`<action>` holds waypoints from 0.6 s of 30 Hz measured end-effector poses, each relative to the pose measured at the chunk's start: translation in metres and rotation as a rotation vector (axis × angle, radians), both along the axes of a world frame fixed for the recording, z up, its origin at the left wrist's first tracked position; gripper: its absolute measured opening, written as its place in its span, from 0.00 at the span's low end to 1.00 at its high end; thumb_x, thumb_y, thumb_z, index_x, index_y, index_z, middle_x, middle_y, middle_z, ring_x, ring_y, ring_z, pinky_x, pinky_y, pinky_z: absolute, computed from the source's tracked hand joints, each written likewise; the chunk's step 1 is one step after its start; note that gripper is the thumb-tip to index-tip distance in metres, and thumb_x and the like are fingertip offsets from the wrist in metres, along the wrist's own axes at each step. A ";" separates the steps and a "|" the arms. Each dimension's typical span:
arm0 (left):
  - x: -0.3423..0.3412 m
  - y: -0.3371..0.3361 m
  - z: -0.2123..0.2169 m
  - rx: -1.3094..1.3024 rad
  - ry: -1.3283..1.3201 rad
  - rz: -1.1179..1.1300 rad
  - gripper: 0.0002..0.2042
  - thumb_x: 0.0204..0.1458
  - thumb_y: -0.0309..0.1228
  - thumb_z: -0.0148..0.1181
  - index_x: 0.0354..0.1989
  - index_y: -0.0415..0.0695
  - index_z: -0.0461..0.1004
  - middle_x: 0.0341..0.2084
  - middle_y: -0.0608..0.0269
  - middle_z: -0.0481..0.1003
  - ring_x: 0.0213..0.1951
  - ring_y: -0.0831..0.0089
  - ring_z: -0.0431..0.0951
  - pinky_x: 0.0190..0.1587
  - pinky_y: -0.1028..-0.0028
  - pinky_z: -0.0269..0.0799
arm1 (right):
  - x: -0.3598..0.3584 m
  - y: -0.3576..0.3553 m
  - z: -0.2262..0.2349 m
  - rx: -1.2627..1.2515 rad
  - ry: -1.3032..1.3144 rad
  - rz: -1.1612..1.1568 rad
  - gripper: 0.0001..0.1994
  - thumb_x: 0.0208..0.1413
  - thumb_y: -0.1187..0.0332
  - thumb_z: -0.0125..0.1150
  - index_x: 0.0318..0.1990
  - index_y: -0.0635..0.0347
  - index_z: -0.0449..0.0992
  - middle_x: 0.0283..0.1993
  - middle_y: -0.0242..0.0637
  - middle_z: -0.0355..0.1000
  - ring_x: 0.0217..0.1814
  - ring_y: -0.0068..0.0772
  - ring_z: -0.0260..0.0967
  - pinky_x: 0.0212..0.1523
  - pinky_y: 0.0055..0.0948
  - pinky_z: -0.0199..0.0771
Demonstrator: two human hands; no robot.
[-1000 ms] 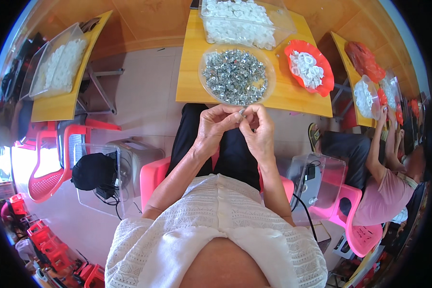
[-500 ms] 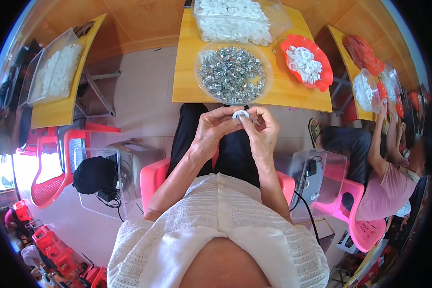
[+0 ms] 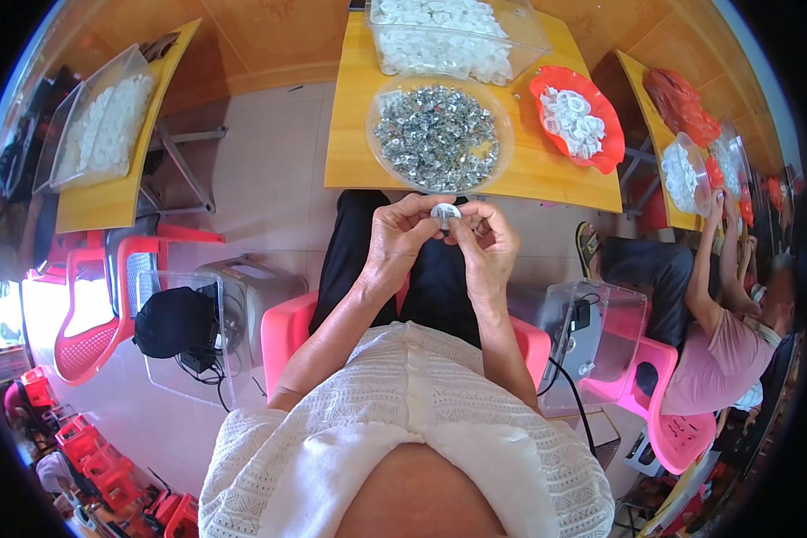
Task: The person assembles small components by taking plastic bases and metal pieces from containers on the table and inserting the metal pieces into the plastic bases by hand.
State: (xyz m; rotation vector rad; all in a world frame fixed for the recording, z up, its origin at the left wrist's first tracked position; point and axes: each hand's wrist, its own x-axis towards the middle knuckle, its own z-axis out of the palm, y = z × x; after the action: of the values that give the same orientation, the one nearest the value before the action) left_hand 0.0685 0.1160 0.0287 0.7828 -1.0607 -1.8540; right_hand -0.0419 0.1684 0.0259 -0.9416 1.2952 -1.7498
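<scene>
Left hand (image 3: 395,235), right hand (image 3: 490,251): each grip pinching the same white round piece (image 3: 445,212), above dark trousers (image 3: 357,238), near the tabletop (image 3: 348,134) and bowl (image 3: 506,136) of metal bits (image 3: 430,133). White face now visible; a second earlier, mere greyish sliver.

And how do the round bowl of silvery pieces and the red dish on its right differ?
The round bowl is clear with a smooth rim; the red dish has a wavy one. The bowl holds silvery pieces, the dish white pieces. The bowl looks wider than the dish. Both stand on the yellow table.
</scene>
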 end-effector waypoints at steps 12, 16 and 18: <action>-0.003 -0.002 -0.004 -0.050 -0.038 0.012 0.11 0.46 0.20 0.53 0.39 0.37 0.75 0.27 0.68 0.74 0.27 0.87 0.69 0.31 0.86 0.65 | 0.001 -0.003 -0.006 0.007 0.004 -0.022 0.06 0.49 0.77 0.58 0.35 0.64 0.71 0.28 0.31 0.69 0.27 0.17 0.66 0.27 0.17 0.72; -0.003 -0.004 -0.002 -0.058 -0.084 0.019 0.11 0.44 0.19 0.51 0.37 0.37 0.75 0.24 0.69 0.74 0.23 0.87 0.68 0.27 0.86 0.63 | 0.001 -0.002 -0.008 0.018 0.005 -0.014 0.07 0.49 0.77 0.59 0.36 0.64 0.71 0.28 0.31 0.69 0.27 0.17 0.66 0.26 0.17 0.72; -0.003 -0.005 -0.002 -0.060 -0.116 0.013 0.11 0.44 0.19 0.51 0.36 0.37 0.75 0.23 0.69 0.74 0.22 0.87 0.67 0.26 0.86 0.63 | 0.002 -0.002 -0.009 0.015 0.015 -0.023 0.07 0.48 0.78 0.59 0.36 0.64 0.71 0.28 0.31 0.69 0.27 0.16 0.66 0.27 0.17 0.71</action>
State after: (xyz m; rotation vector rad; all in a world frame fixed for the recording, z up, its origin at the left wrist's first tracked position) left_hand 0.0656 0.1110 0.0263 0.8685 -1.1755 -1.7755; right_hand -0.0401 0.1666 0.0169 -0.9364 1.3314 -1.7511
